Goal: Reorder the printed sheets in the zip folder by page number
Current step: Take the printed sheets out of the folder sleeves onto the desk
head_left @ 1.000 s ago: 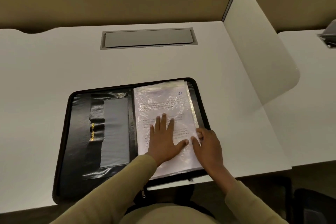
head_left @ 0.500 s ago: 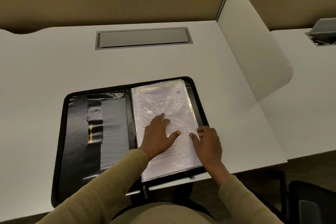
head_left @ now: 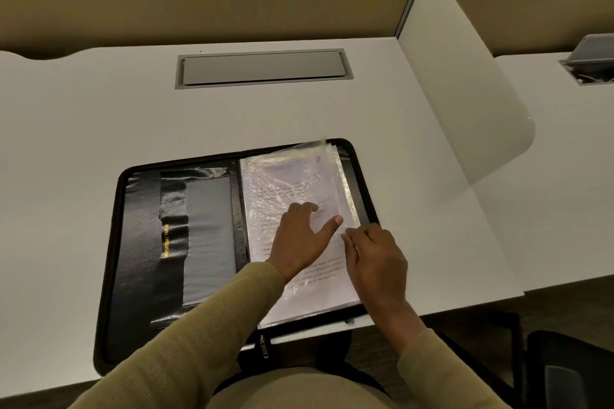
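The fingers (head_left: 353,233) of the right hand (head_left: 377,259) are pressed together and seem to pinch the right edge of the top clear plastic sleeve (head_left: 292,183). It lies over the printed white sheets (head_left: 319,295) in the right half of the open black zip folder (head_left: 139,242) on the white surface (head_left: 99,109). The left hand (head_left: 299,239) rests on the page with bent fingers and the thumb stretched out; whether it grips, I cannot tell. The sleeve is probably light, floppy and slippery, so its free edge is the good place to hold. Compared with half a second ago, its far corner is now raised and the left fingers are more curled.
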